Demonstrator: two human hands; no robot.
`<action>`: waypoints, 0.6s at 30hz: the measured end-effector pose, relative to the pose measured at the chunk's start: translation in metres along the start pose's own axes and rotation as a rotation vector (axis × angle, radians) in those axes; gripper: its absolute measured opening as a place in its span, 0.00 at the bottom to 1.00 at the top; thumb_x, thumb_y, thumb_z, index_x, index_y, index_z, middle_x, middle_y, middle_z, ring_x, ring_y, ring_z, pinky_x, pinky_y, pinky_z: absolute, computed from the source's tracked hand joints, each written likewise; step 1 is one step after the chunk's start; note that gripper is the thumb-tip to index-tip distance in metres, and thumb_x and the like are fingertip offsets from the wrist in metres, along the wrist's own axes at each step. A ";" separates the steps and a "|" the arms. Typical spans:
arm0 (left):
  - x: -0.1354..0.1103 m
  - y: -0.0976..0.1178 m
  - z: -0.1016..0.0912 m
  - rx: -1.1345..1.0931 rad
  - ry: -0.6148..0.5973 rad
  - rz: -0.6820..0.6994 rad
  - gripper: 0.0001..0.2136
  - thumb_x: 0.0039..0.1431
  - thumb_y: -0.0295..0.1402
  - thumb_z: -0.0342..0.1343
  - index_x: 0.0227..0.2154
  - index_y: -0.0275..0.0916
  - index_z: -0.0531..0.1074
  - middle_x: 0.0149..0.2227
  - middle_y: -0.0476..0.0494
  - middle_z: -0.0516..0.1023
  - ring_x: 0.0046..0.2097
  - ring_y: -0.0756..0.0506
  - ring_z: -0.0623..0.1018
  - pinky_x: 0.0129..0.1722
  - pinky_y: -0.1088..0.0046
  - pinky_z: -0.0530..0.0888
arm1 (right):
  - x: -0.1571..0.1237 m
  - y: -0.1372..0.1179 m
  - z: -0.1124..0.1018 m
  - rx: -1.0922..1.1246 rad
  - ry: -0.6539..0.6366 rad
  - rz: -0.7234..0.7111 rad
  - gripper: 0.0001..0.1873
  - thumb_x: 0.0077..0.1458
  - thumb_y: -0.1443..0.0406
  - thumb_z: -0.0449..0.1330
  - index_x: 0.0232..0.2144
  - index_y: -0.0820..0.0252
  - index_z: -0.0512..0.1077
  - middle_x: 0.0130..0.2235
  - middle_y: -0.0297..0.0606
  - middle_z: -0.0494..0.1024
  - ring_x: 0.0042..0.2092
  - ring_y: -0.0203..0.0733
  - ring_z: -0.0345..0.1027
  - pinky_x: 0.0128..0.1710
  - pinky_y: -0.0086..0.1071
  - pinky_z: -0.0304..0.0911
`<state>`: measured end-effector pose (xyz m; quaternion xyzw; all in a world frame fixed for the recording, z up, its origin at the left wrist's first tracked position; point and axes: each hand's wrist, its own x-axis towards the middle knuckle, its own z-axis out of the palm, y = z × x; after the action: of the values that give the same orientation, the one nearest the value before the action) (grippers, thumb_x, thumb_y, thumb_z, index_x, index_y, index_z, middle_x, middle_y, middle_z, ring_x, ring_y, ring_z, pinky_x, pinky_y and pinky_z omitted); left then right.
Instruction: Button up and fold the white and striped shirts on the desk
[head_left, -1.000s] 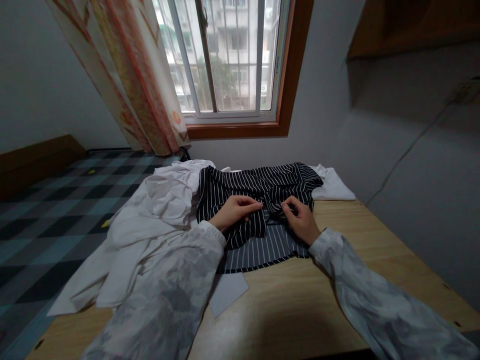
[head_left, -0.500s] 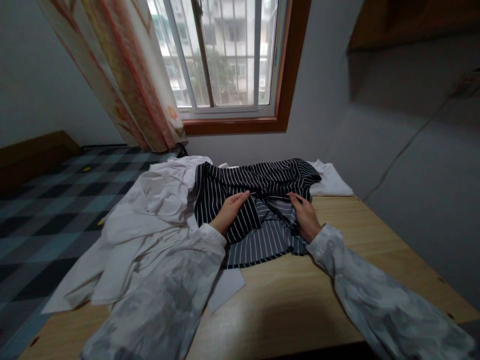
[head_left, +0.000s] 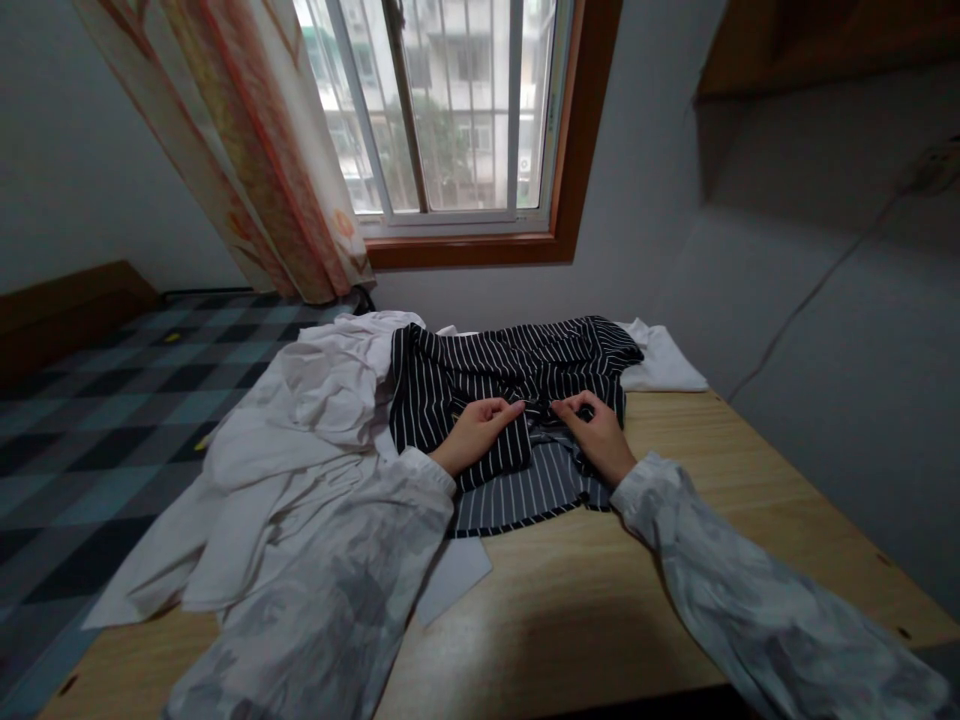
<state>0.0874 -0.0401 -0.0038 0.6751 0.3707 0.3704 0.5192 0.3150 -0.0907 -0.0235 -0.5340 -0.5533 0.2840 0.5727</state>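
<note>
A black shirt with white stripes (head_left: 427,390) lies spread on the wooden table (head_left: 585,600), its paler inner side showing toward me. My left hand (head_left: 484,430) pinches one front edge of it between thumb and fingers. Close by on the right, my right hand (head_left: 596,430) pinches the opposite edge. Only a small gap separates the two sets of fingertips, near the middle of the shirt. Whether a button sits between the fingers is too small to tell.
White crumpled clothes (head_left: 300,430) are heaped on the left, partly beside a bed with a checked cover (head_left: 90,440). A folded white cloth (head_left: 664,360) lies at the far right. A white sheet of paper or card (head_left: 454,580) pokes out below the shirt. Behind is a window (head_left: 465,110).
Both hands have moved toward each other, bringing the shirt's two front edges together. The opening between them has narrowed, and less of the inner side shows.
</note>
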 end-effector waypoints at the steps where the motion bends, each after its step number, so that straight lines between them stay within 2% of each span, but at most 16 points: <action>1: -0.002 0.001 0.001 0.018 -0.021 0.005 0.25 0.62 0.56 0.63 0.24 0.39 0.69 0.24 0.54 0.63 0.27 0.52 0.60 0.29 0.71 0.56 | -0.001 -0.002 0.000 -0.015 -0.053 -0.020 0.29 0.57 0.37 0.68 0.29 0.53 0.69 0.35 0.36 0.81 0.41 0.47 0.74 0.50 0.40 0.67; 4: -0.003 0.002 0.000 0.028 -0.062 0.021 0.24 0.63 0.55 0.63 0.25 0.38 0.70 0.25 0.53 0.65 0.28 0.52 0.61 0.30 0.71 0.57 | -0.005 -0.008 0.000 -0.094 -0.193 -0.092 0.23 0.62 0.43 0.67 0.31 0.54 0.73 0.35 0.35 0.79 0.41 0.47 0.73 0.49 0.39 0.66; 7: -0.002 0.001 -0.003 0.017 -0.079 0.033 0.23 0.63 0.54 0.63 0.27 0.38 0.72 0.26 0.52 0.67 0.29 0.51 0.63 0.31 0.71 0.59 | -0.007 -0.011 -0.003 -0.147 -0.269 -0.211 0.15 0.64 0.51 0.66 0.33 0.54 0.74 0.36 0.36 0.79 0.41 0.47 0.73 0.47 0.39 0.66; 10: -0.001 0.000 -0.004 -0.006 -0.083 0.025 0.23 0.63 0.55 0.62 0.27 0.39 0.71 0.25 0.53 0.65 0.28 0.51 0.62 0.30 0.71 0.59 | -0.007 -0.013 -0.009 -0.219 -0.324 -0.345 0.08 0.60 0.59 0.66 0.36 0.54 0.73 0.39 0.38 0.79 0.43 0.48 0.74 0.48 0.40 0.67; 12: -0.002 0.001 -0.003 -0.014 -0.077 0.019 0.24 0.63 0.56 0.62 0.25 0.40 0.68 0.24 0.54 0.63 0.28 0.51 0.60 0.29 0.70 0.58 | -0.005 -0.012 -0.013 -0.301 -0.366 -0.414 0.08 0.57 0.62 0.67 0.38 0.55 0.72 0.40 0.39 0.78 0.44 0.49 0.73 0.49 0.41 0.67; 15: -0.003 0.003 -0.003 -0.018 -0.069 0.018 0.24 0.64 0.54 0.62 0.24 0.40 0.66 0.24 0.54 0.61 0.27 0.51 0.59 0.29 0.70 0.57 | -0.002 -0.010 -0.017 -0.386 -0.398 -0.440 0.05 0.58 0.66 0.65 0.36 0.54 0.72 0.40 0.38 0.78 0.43 0.48 0.74 0.48 0.41 0.67; 18: -0.003 0.003 -0.003 -0.032 -0.073 0.025 0.24 0.64 0.53 0.63 0.23 0.40 0.67 0.24 0.54 0.62 0.27 0.52 0.59 0.28 0.71 0.57 | 0.000 -0.008 -0.020 -0.421 -0.366 -0.439 0.03 0.60 0.67 0.63 0.34 0.54 0.72 0.38 0.38 0.79 0.43 0.48 0.75 0.48 0.40 0.67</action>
<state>0.0832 -0.0422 -0.0004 0.6843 0.3372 0.3578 0.5385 0.3314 -0.0984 -0.0126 -0.4488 -0.7948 0.1249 0.3889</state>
